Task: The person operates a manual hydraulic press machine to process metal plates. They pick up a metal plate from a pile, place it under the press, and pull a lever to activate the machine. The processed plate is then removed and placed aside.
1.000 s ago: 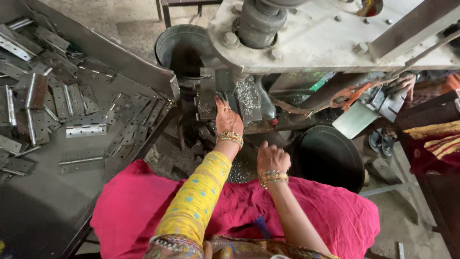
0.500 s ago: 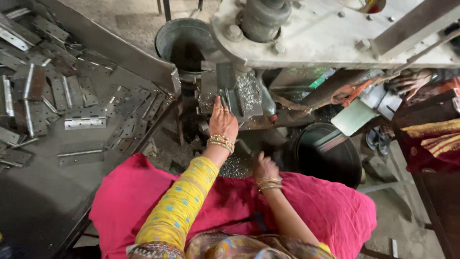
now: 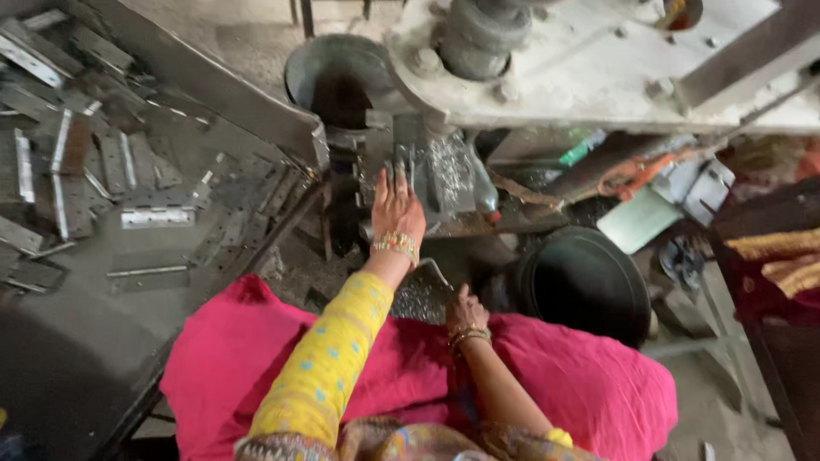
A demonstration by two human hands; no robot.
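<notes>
Left hand (image 3: 397, 209) reaches forward, fingers spread flat at the press (image 3: 427, 166); right hand (image 3: 465, 314) curled loosely by the lap

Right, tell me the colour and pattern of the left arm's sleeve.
The sleeve is yellow with small light-blue spots, seen in the head view.

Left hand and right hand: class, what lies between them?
In the head view, between the left hand and the right hand lies a tray of small metal pieces.
</notes>
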